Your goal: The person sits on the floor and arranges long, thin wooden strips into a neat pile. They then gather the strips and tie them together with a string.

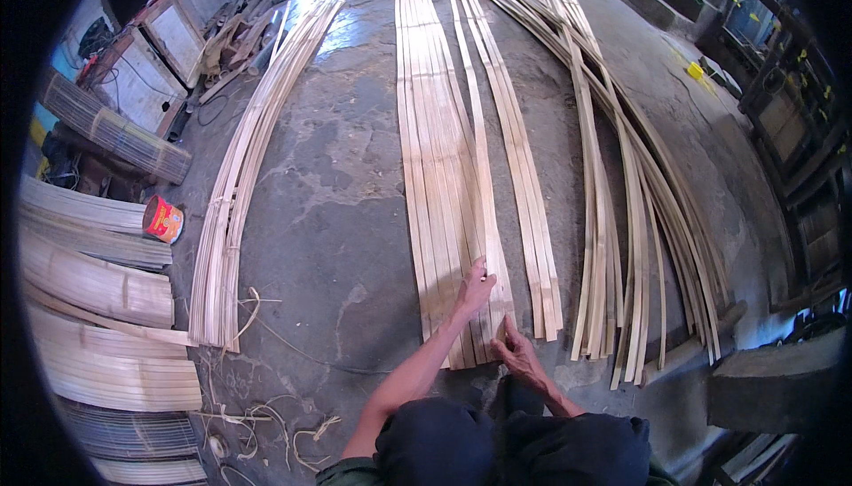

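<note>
A long pale bamboo slat [484,184] runs away from me, slightly raised along the right side of a row of slats [430,149] laid edge to edge on the floor. My left hand [477,289] is closed on this slat a short way from its near end, thumb and fingers pinching its edge. At the near end, my right hand [522,353] is closed too, its fingertips at the slat's edge and partly hidden. To the right of both hands lies a narrower group of slats [525,184].
A loose crossed pile of slats [635,166] covers the floor on the right. On the left lie a tied bundle [244,175], stacked bamboo panels [115,371], a red and orange tin [163,220] and loose binding strips [253,419]. A dark block [772,379] stands at the lower right.
</note>
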A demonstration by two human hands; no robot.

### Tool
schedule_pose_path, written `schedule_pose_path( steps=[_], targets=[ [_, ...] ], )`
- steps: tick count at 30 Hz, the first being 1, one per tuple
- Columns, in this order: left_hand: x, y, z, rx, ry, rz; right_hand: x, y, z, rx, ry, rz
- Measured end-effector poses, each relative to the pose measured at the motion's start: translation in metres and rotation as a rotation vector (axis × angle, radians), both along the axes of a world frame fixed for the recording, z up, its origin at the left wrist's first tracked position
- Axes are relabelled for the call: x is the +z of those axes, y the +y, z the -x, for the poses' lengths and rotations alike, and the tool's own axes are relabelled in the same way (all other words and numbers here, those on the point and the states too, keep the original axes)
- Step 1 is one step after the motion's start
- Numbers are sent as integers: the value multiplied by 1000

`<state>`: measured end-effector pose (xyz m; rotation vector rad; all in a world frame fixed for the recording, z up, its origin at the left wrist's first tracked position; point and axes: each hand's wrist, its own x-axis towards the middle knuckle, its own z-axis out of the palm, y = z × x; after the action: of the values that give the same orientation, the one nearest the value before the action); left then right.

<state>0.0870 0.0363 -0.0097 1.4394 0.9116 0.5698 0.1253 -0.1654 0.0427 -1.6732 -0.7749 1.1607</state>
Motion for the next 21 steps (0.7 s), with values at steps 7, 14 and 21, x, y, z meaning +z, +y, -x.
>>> schedule_pose_path(
  steps=[7,14,21],
  targets=[
    [8,-12,-10,-49,22,156,27,1,-12,-63,50,-6],
    [94,-29,-41,-145,-195,43,35,10,-29,-338,-634,-280],
    [102,-43,-51,-340,-171,258,33,-7,-60,-388,-596,-194]
  ],
)
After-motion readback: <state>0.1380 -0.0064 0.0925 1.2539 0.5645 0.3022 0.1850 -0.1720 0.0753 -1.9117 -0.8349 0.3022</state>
